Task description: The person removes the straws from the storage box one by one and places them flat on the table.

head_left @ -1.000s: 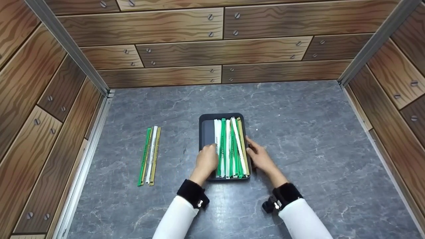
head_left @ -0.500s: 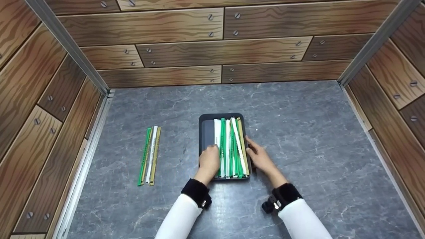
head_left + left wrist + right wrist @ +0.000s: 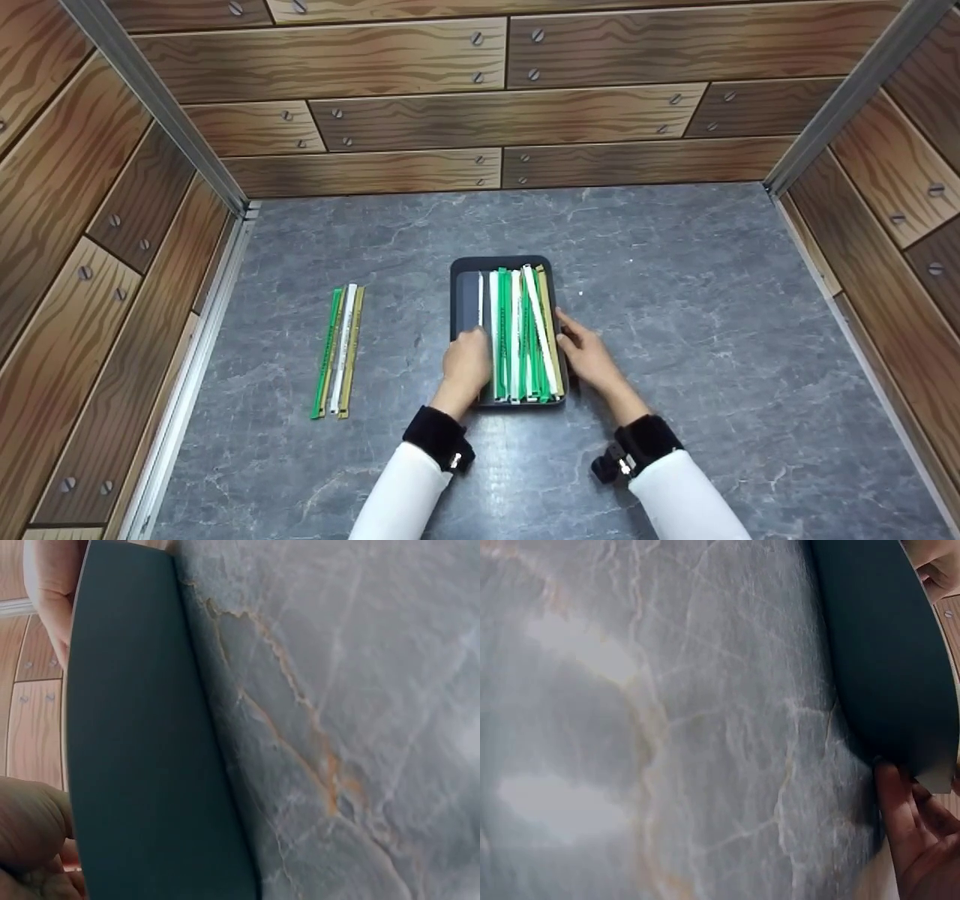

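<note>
A dark tray (image 3: 459, 307) holds several long, thin wrapped straws in green, white and gold, lying lengthwise on its right side. My left hand (image 3: 466, 366) is inside the tray, its curled fingers holding a white wrapped straw (image 3: 481, 296) that stands apart from the bundle (image 3: 517, 330). The lower part of that straw is mostly hidden by the hand. At the tray's right side, my right hand (image 3: 590, 361) grips the rim; in the right wrist view its fingers (image 3: 900, 810) lie at the tray's outer wall. The left wrist view shows chiefly the tray's wall (image 3: 150, 727).
Left of the tray, several separate wrapped straws (image 3: 339, 352) in green, gold and white lie side by side on the grey marbled surface (image 3: 675, 285). Wood-patterned walls (image 3: 405, 124) with metal edging enclose the back and both sides.
My left hand has shifted right, then back left, and a white wrapped straw now lies apart from the bundle's left edge. The right hand and the tray stay in place.
</note>
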`<move>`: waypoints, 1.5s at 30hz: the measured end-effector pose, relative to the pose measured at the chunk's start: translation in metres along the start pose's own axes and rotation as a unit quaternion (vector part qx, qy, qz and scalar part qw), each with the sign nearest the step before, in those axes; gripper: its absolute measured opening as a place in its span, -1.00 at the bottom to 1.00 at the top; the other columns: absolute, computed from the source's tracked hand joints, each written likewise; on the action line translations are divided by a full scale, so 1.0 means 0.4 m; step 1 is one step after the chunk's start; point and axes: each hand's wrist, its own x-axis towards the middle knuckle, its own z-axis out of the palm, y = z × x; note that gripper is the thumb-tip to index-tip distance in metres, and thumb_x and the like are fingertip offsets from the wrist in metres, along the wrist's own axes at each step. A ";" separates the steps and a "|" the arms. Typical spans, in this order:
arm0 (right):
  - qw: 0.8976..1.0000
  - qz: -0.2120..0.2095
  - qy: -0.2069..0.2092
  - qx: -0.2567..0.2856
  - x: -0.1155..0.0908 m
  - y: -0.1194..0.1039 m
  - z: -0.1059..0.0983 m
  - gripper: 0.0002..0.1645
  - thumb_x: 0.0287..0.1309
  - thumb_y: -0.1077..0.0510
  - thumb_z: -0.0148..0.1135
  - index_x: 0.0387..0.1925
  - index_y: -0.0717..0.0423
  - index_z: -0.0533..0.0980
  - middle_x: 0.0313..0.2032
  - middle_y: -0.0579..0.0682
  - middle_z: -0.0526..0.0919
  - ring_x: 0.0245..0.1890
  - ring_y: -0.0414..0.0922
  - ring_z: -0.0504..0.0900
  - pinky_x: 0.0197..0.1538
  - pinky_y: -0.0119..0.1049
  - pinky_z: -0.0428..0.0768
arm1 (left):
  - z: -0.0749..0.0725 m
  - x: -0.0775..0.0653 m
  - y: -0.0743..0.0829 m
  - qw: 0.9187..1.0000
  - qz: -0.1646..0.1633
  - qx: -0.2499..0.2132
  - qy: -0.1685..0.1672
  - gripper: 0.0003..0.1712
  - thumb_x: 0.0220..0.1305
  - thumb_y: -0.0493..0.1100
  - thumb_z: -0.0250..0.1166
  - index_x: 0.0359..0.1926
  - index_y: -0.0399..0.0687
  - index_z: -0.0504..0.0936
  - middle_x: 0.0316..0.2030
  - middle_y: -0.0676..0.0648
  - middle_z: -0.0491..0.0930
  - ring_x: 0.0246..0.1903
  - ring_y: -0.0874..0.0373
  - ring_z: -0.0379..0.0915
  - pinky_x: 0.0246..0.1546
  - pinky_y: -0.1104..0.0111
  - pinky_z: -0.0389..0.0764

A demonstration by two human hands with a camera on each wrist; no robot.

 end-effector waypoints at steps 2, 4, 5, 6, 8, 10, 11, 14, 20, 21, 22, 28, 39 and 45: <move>1.000 -0.004 0.006 -0.001 -0.002 -0.003 0.000 -0.41 0.36 0.32 0.07 0.40 0.22 0.27 0.18 0.49 0.41 0.15 0.29 0.48 0.21 0.07 0.43 | -0.008 -0.003 -0.001 1.000 -0.002 -0.012 0.002 -0.86 0.12 -0.46 0.21 -0.26 -0.32 0.60 -0.36 -0.31 0.64 -0.36 -0.22 0.64 -0.42 0.04 0.66; 1.000 -0.010 0.009 0.003 -0.004 -0.004 -0.002 -0.42 0.35 0.33 0.08 0.38 0.25 0.29 0.13 0.48 0.46 0.07 0.27 0.54 0.11 0.02 0.53 | -0.018 -0.007 -0.001 1.000 0.000 -0.022 0.007 -0.83 0.12 -0.46 0.22 -0.22 -0.33 0.60 -0.35 -0.31 0.63 -0.36 -0.21 0.63 -0.41 0.05 0.66; 1.000 -0.012 0.009 0.005 -0.006 -0.004 -0.003 -0.42 0.35 0.33 0.09 0.37 0.26 0.30 0.11 0.48 0.48 0.04 0.26 0.57 0.06 0.00 0.57 | -0.022 -0.010 -0.001 1.000 0.002 -0.025 0.010 -0.80 0.12 -0.46 0.22 -0.19 -0.34 0.60 -0.34 -0.31 0.63 -0.36 -0.20 0.63 -0.41 0.05 0.66; 1.000 -0.012 0.006 0.007 -0.008 -0.005 -0.005 -0.42 0.35 0.34 0.09 0.37 0.27 0.29 0.09 0.47 0.50 0.03 0.25 0.57 0.04 -0.01 0.58 | -0.027 -0.012 -0.001 0.999 0.005 -0.028 0.015 -0.77 0.12 -0.46 0.22 -0.16 -0.35 0.60 -0.33 -0.31 0.63 -0.35 -0.20 0.63 -0.40 0.05 0.66; 1.000 -0.008 -0.001 0.012 -0.012 -0.007 -0.008 -0.41 0.35 0.34 0.09 0.38 0.27 0.28 0.09 0.46 0.50 0.03 0.24 0.58 0.03 -0.02 0.59 | -0.036 -0.019 -0.001 0.999 0.010 -0.034 0.023 -0.70 0.15 -0.46 0.20 -0.06 -0.37 0.60 -0.30 -0.31 0.63 -0.34 -0.19 0.64 -0.40 0.06 0.66; 1.000 -0.001 -0.012 0.020 -0.015 -0.009 -0.012 -0.39 0.35 0.35 0.09 0.39 0.25 0.26 0.13 0.45 0.48 0.07 0.25 0.56 0.08 0.00 0.56 | -0.047 -0.027 -0.002 0.999 0.016 -0.038 0.036 -0.63 0.15 -0.46 0.18 0.02 -0.38 0.58 -0.26 -0.31 0.63 -0.34 -0.20 0.63 -0.39 0.07 0.66; 1.000 0.001 -0.016 0.017 -0.017 -0.009 -0.013 -0.39 0.35 0.35 0.08 0.40 0.25 0.25 0.15 0.45 0.47 0.09 0.25 0.55 0.11 0.01 0.54 | -0.053 -0.031 -0.003 0.998 0.019 -0.041 0.043 -0.60 0.14 -0.47 0.18 0.05 -0.38 0.57 -0.25 -0.32 0.63 -0.33 -0.20 0.63 -0.38 0.07 0.67; 1.000 0.003 -0.026 0.005 -0.023 -0.008 -0.015 -0.37 0.37 0.33 0.07 0.42 0.22 0.22 0.27 0.42 0.35 0.23 0.27 0.41 0.25 0.04 0.39 | -0.076 -0.043 -0.007 0.997 0.017 -0.054 0.060 -0.51 0.11 -0.50 0.17 0.13 -0.38 0.54 -0.19 -0.35 0.62 -0.29 -0.22 0.63 -0.35 0.07 0.67; 0.999 0.000 -0.031 -0.018 -0.031 0.001 -0.016 -0.37 0.41 0.28 0.04 0.45 0.17 0.19 0.39 0.34 0.19 0.38 0.28 0.16 0.39 0.09 0.12 | -0.119 -0.056 -0.029 0.991 0.011 -0.090 0.094 -0.48 0.08 -0.54 0.17 0.14 -0.40 0.54 -0.14 -0.38 0.63 -0.26 -0.23 0.64 -0.31 0.08 0.67; 0.999 0.002 -0.031 -0.017 -0.031 0.002 -0.016 -0.37 0.41 0.27 0.04 0.45 0.16 0.19 0.39 0.33 0.18 0.39 0.27 0.16 0.39 0.09 0.12 | -0.124 -0.058 -0.038 0.991 0.009 -0.094 0.098 -0.49 0.08 -0.54 0.17 0.12 -0.40 0.56 -0.15 -0.38 0.64 -0.26 -0.24 0.64 -0.29 0.07 0.67; 0.999 0.005 -0.032 -0.015 -0.032 0.004 -0.015 -0.37 0.42 0.26 0.03 0.46 0.14 0.18 0.39 0.32 0.18 0.39 0.26 0.15 0.39 0.08 0.12 | -0.128 -0.059 -0.048 0.990 0.004 -0.098 0.101 -0.52 0.10 -0.53 0.18 0.10 -0.38 0.57 -0.17 -0.37 0.64 -0.26 -0.24 0.64 -0.29 0.06 0.67; 1.000 0.002 -0.020 -0.010 -0.034 0.009 -0.013 -0.38 0.41 0.26 0.05 0.44 0.15 0.21 0.35 0.32 0.25 0.36 0.26 0.21 0.38 0.09 0.17 | -0.161 -0.075 -0.142 0.984 -0.055 -0.142 0.096 -0.62 0.19 -0.47 0.20 0.05 -0.35 0.58 -0.26 -0.33 0.65 -0.36 -0.22 0.63 -0.38 0.07 0.67; 1.000 0.003 -0.018 -0.005 -0.036 0.012 -0.007 -0.37 0.39 0.27 0.06 0.44 0.10 0.22 0.37 0.27 0.24 0.35 0.27 0.23 0.38 0.08 0.15 | -0.221 -0.112 -0.311 0.977 -0.159 -0.097 0.100 -0.51 0.18 -0.47 0.10 0.17 -0.33 0.52 -0.20 -0.45 0.62 -0.27 -0.34 0.59 -0.37 -0.11 0.58; 0.999 0.023 -0.024 0.004 -0.035 0.012 -0.011 -0.36 0.41 0.21 0.07 0.46 0.01 0.21 0.39 0.23 0.21 0.37 0.25 0.20 0.39 0.08 0.13 | -0.244 -0.120 -0.382 0.970 -0.218 -0.069 0.077 -0.49 0.28 -0.42 0.10 0.26 -0.19 0.49 -0.12 -0.44 0.60 -0.25 -0.35 0.59 -0.39 -0.14 0.56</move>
